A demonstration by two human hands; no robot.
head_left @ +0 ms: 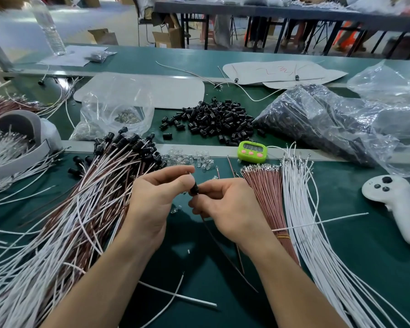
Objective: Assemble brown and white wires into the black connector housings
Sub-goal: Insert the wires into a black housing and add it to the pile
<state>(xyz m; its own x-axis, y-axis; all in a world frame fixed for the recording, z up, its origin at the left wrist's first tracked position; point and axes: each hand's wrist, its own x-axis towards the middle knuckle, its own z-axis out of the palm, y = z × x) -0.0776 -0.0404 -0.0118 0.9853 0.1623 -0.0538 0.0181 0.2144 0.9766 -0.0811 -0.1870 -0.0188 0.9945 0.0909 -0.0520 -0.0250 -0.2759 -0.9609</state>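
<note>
My left hand (155,197) and my right hand (225,204) meet over the green table, both pinching one small black connector housing (194,190). A brown wire (223,250) trails down from the housing under my right hand. A bundle of brown wires (266,200) and a bundle of white wires (301,197) lie to the right. Finished assemblies (100,185) with black housings are heaped on the left. Loose black housings (213,119) form a pile behind.
A green timer (252,151) sits on the table rail. A white controller (398,204) lies at the right. Plastic bags (329,124) of parts lie at the back right and back middle. Small clear bulbs (194,159) are scattered near the rail. A grey tray (14,147) holds white parts at the left.
</note>
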